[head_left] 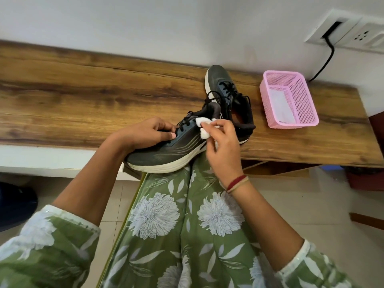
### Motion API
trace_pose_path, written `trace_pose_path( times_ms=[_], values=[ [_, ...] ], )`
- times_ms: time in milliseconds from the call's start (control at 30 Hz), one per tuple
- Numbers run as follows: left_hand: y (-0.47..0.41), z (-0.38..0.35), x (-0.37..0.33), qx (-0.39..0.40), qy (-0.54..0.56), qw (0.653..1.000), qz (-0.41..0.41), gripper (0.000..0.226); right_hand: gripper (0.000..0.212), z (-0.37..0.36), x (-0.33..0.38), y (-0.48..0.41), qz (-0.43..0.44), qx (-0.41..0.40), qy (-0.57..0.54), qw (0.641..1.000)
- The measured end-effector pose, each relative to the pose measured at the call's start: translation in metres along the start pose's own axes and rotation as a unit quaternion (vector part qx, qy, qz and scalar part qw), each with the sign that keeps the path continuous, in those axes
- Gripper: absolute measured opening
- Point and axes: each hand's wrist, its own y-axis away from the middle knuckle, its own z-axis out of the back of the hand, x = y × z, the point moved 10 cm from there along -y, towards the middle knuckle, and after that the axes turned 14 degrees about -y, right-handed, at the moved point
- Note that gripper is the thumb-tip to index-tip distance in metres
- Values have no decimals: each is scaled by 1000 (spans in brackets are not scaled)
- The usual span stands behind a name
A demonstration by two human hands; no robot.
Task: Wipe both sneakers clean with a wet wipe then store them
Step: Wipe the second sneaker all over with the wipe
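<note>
Green floral lap (pixel 187 225) fills the near view, and beyond it runs the wooden table (pixel 83 90). The near sneaker (pixel 166 150) is held at the table's near edge, over the lap. The far sneaker (pixel 220 80) stands on the table just behind it, with a pink basket (pixel 307 113) to its right. The left hand (pixel 145 134) grips the near sneaker at its laces, and the right hand (pixel 222 146) pinches a bunched wipe (pixel 202 126) against its collar. Wiping looks under way; whether the far sneaker is clean I cannot tell, and storing is left.
</note>
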Motion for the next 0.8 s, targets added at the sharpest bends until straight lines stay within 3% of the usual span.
trace_pose_path(
  times_ms=[133, 267, 367, 533, 600, 700, 800],
  values=[
    [-2, 1, 4, -2, 2, 1000, 6, 21, 35, -34, 9, 2, -8, 67, 93, 993],
    [-4, -1, 3, 3, -2, 1000, 0, 22, 26, -23, -1, 2, -22, -7, 142, 990],
    [-4, 0, 4, 8, -8, 1000, 6, 22, 31, -32, 5, 9, -40, -5, 92, 995],
    [-1, 1, 7, 17, -3, 1000, -1, 17, 39, -54, 50, 40, 146, 142, 28, 979],
    [-1, -2, 8, 14, -4, 1000, -4, 17, 37, -46, 45, 34, 186, 148, 47, 970],
    [-1, -1, 9, 30, -8, 999, -13, 29, 35, -17, 11, 2, 79, 51, 51, 994],
    [0, 13, 10, 66, -42, 997, -8, 20, 39, 14, -30, -15, -52, -42, -35, 997]
  ],
)
